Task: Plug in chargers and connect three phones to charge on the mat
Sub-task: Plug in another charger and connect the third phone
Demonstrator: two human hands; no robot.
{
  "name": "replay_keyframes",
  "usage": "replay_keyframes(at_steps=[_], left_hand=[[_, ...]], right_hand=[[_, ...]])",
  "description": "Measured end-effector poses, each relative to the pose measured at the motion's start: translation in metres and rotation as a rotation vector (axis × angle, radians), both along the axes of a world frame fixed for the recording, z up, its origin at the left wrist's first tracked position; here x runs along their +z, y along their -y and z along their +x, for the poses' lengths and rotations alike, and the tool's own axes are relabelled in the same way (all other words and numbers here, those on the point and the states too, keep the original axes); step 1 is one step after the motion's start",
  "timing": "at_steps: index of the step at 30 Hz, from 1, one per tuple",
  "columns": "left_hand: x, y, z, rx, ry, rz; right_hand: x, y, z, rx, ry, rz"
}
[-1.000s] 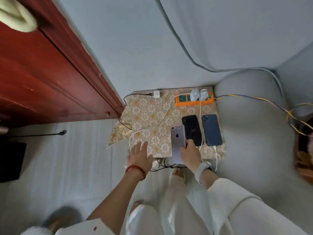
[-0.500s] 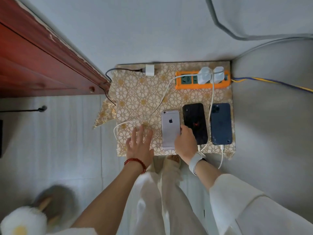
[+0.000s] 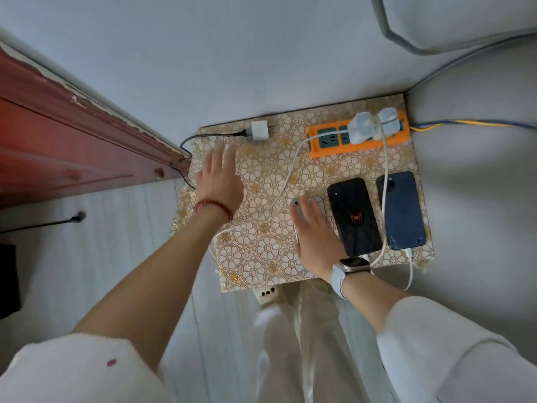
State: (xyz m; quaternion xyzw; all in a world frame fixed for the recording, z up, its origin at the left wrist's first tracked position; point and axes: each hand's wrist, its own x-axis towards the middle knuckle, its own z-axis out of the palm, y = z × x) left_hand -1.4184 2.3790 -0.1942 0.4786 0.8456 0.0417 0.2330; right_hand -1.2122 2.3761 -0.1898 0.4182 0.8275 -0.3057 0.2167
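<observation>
Fingers (image 3: 308, 210) of our right hand (image 3: 315, 237) lie straight and flat on the silver phone (image 3: 312, 202), pressing it onto the flowered mat (image 3: 261, 251); nothing is pinched. Our left hand (image 3: 219, 178) hangs open above the mat's far left part, fingers spread, holding nothing, near the loose white charger (image 3: 259, 131) (its black cable (image 3: 203, 136) trails off the mat's left edge). Just right of the silver phone lies the black phone (image 3: 353, 216), then the blue phone (image 3: 402, 210), both face down, side by side. White cables (image 3: 385, 170) run from two white plugs (image 3: 372, 126) seated in the orange power strip (image 3: 328, 148) at the mat's far right corner.
</observation>
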Motion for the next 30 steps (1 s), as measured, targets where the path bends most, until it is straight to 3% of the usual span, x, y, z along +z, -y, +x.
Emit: replay_keyframes(at_steps=[4, 11, 16, 20, 23, 27, 30], left_hand=[[-0.015, -0.034, -0.02, -0.09, -0.006, -0.155], [-0.017, -0.03, -0.011, -0.097, -0.185, -0.022], [0.002, 0.002, 0.006, 0.014, 0.085, 0.117], [0.025, 0.036, 0.017, -0.049, 0.206, 0.249], [0.043, 0.046, 0.024, -0.085, 0.281, 0.321], [0.065, 0.043, 0.026, -0.094, 0.333, 0.413], [0.073, 0.036, 0.024, -0.048, 0.346, 0.442]], right_hand=[[-0.007, 0.002, 0.008, 0.037, -0.006, 0.019], [-0.009, 0.003, 0.011, 0.014, -0.06, 0.001], [0.009, -0.007, 0.011, -0.202, -0.231, -0.082], [0.04, -0.022, 0.002, -0.361, -0.475, 0.224], [0.061, -0.041, -0.01, -0.19, -0.555, 0.265], [0.078, -0.068, -0.024, 0.065, -0.403, -0.144], [0.091, -0.087, -0.027, 0.237, -0.329, -0.037]])
